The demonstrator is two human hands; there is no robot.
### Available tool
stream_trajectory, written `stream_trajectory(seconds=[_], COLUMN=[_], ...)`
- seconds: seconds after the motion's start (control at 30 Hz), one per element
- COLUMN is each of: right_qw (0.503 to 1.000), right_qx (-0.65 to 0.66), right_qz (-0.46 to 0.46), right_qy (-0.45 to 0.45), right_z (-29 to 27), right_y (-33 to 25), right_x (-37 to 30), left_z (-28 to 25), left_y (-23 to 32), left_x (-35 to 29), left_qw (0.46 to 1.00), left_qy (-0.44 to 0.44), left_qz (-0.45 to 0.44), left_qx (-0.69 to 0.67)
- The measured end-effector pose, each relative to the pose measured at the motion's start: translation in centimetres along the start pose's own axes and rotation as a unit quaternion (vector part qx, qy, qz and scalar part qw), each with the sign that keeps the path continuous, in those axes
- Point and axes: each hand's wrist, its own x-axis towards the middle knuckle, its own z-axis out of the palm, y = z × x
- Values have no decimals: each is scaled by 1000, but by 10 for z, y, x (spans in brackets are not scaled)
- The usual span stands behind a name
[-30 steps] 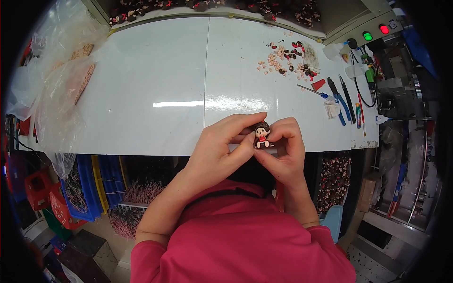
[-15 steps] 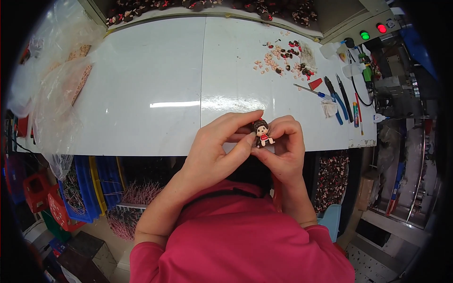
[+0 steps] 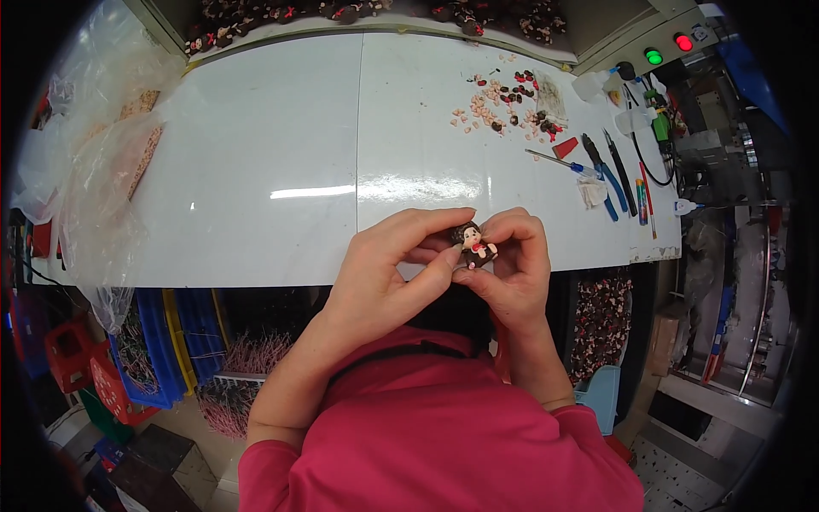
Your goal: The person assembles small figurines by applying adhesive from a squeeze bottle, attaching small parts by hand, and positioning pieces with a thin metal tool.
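Note:
A small brown doll figurine [image 3: 474, 245] with a pale face and a red patch on its chest is held between both hands, just over the table's near edge. My left hand [image 3: 394, 260] pinches its left side, thumb low and index finger stretched along the top of the head. My right hand [image 3: 518, 260] grips the other side, with curled fingers behind and the thumb underneath. The fingers hide the figurine's sides and part of its base.
Small pale, dark and red pieces [image 3: 503, 102] lie scattered at the table's far right. Nearby are a screwdriver [image 3: 563, 162], a red cap-like piece [image 3: 565, 148], blue-handled pliers [image 3: 604, 175] and a pen [image 3: 641, 200]. Clear plastic bags [image 3: 94, 171] cover the left end. Brown figurines [image 3: 341, 13] fill the far shelf.
The figurine has tilted and turned slightly in my fingers, and less of its red chest shows. Both hands stay nearly in place; the whole view has shifted a little.

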Motion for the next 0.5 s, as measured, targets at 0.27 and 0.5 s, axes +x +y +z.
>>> stream_trajectory(seconds=[0.27,0.5], right_qw=[999,999], right_qx=[-25,-27], right_qz=[-31,-28], right_qy=[-24,-16], right_z=[-5,-4], right_y=[4,2], right_x=[-2,-1], left_z=[3,2], left_y=[-6,-4], left_x=[-1,0], left_qw=[1000,999], left_qy=[29,27], left_qz=[-7,17], left_qx=[7,14])
